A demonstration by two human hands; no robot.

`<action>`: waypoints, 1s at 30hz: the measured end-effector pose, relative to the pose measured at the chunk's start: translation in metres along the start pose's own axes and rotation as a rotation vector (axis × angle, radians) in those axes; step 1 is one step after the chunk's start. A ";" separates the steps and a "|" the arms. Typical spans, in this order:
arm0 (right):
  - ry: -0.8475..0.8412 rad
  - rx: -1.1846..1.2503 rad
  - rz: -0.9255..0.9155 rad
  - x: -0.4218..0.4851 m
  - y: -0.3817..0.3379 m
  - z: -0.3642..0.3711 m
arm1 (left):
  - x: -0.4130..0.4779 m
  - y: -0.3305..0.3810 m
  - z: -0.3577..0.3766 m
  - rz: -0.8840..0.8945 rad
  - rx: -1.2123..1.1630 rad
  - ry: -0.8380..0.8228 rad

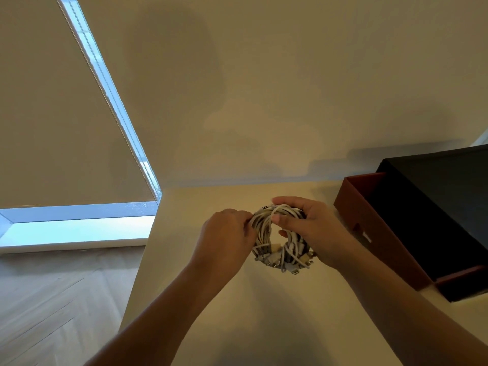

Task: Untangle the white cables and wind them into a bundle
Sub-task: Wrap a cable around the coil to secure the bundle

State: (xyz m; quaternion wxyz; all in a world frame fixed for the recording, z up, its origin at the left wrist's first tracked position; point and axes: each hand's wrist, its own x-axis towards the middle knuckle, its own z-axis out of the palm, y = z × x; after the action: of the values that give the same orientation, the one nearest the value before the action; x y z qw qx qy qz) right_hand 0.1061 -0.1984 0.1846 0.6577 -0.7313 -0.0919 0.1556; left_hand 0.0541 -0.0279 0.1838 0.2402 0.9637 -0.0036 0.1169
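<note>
Both hands clamp a white cable coil [262, 226].
The left hand [227, 233] pinches its left side in a tight grip and the right hand [310, 229] wraps its right. The ring's opening faces the camera, plugs [286, 261] hanging low, above the worktop [237, 326] near a box [383, 233].

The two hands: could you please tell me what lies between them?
Head view: the coiled white cables, held by left hand and right hand.

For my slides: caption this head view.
Left hand and right hand grip a bundle of white cables over a table beside a brown box.
</note>
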 end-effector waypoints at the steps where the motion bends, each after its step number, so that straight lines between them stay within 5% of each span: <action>1: 0.002 -0.021 -0.007 0.000 0.000 0.001 | 0.000 0.000 0.000 -0.006 0.007 -0.001; 9: -0.006 -0.090 -0.022 -0.002 0.003 0.006 | 0.003 0.001 0.004 -0.011 0.191 0.019; 16: -0.014 -0.092 0.021 0.003 0.008 0.002 | 0.012 -0.005 0.009 0.083 0.328 -0.144; 22: -0.103 0.100 0.121 0.006 0.008 -0.015 | 0.020 -0.019 0.007 0.137 -0.150 -0.259; 30: -0.127 0.219 0.188 0.006 0.010 -0.023 | 0.014 -0.019 0.008 -0.170 -0.869 -0.419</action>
State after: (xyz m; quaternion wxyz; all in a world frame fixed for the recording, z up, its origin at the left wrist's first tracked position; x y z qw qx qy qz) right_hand 0.1196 -0.2192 0.1762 0.7091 -0.6492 -0.0470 0.2713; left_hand 0.0707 -0.0143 0.1713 0.6229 0.7739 -0.0214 -0.1120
